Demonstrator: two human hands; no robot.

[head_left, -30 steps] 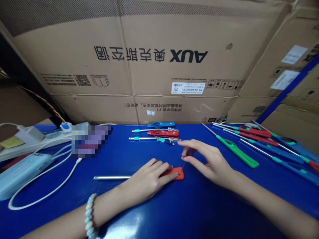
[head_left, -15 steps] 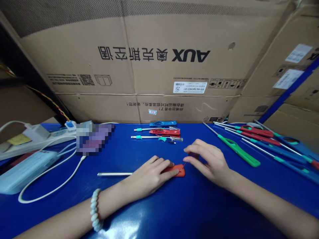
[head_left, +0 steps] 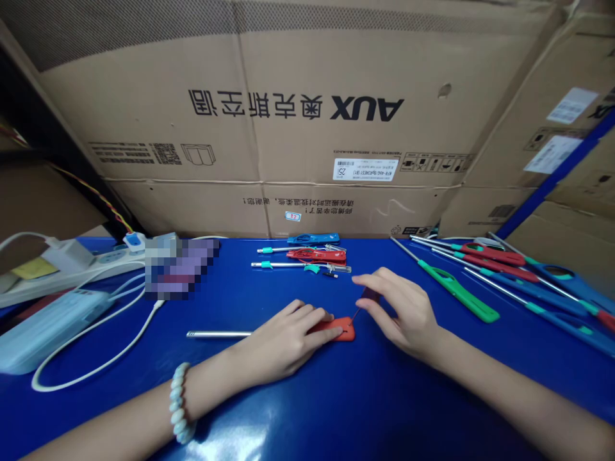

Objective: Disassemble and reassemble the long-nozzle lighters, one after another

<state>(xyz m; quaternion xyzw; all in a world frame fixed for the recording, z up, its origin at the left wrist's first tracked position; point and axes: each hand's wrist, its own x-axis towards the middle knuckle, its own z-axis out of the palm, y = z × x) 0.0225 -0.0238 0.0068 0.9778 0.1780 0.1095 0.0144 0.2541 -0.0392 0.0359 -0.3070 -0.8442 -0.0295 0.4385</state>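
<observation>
Watch for a slip

Red handle (head_left: 346,330) lies on the blue table (head_left: 336,403), pinned under your left hand (head_left: 291,339); your right hand (head_left: 403,314) pinches a tilted thin tool (head_left: 356,314). Tip could skid leftward if the handle shifts. Count: one handle, one tool, two rear silver tubes (head_left: 278,264), one green lighter (head_left: 469,300).

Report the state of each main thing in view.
Red elongated plastic handle: flat, held down
Thin dark rod: tilted, tip at handle
Left hand: holding handle down
Right hand: pinching rod
Silver metal tube: partly hidden
Green plastic long-nosed lighter: lying flat
White cable: slack, looped
Brown cardboard box: upright, printing inverted
</observation>
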